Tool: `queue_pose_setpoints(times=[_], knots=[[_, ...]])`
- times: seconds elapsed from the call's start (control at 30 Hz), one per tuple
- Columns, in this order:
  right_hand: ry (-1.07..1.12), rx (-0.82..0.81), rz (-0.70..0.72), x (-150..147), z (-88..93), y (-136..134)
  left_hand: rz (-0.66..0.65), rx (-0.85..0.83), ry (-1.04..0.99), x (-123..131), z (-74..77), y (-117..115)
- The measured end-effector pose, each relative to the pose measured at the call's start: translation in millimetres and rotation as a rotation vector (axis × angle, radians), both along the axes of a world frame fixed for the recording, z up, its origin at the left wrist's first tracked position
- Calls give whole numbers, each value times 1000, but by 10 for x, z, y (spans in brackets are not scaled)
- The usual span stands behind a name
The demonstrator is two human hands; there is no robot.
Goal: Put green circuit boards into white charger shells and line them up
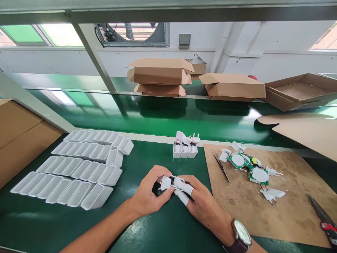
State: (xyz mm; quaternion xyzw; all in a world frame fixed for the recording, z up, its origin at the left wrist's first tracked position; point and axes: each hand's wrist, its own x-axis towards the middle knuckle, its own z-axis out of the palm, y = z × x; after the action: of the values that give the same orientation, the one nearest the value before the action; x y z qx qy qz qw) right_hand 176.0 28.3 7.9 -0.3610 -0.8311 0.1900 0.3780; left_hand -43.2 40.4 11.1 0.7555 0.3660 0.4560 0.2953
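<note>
My left hand (150,193) grips a small white plug-adapter unit (165,183) between thumb and fingers, above the green table. White finger covers are on two fingers of my right hand (204,202), which is closed on the same unit from the other side. Something dark shows within the unit, but my fingers hide most of it. Beyond my hands stand three filled white housings (185,150) in a row, with white plug parts sticking up from them. To the right lie green circuit boards (259,174) with round white pads, wires and plug pieces attached.
Rows of open white plastic housings (96,193) cover the left of the table. A brown board (244,218) at right carries tweezers (220,165) and a dark tool with a red-marked handle (326,225). Cardboard boxes (160,75) stand behind a green ledge (158,119).
</note>
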Motion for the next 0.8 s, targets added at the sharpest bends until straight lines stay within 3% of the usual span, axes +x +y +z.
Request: queue_pose_setpoints(times=[0.27, 0.37, 0.53, 0.63, 0.8], knots=[[90, -82, -6, -35, -26, 27, 49, -59, 7, -8, -5, 19], [343, -335, -24, -87, 0, 18, 74, 2, -73, -7, -35, 0], [815, -1054, 94, -191, 136, -41, 68, 369, 84, 38, 38, -77], [895, -1191, 144, -226, 191, -64, 80, 449, 81, 77, 96, -102], [894, -1209, 127, -234, 190, -76, 72, 418, 56, 82, 116, -93]])
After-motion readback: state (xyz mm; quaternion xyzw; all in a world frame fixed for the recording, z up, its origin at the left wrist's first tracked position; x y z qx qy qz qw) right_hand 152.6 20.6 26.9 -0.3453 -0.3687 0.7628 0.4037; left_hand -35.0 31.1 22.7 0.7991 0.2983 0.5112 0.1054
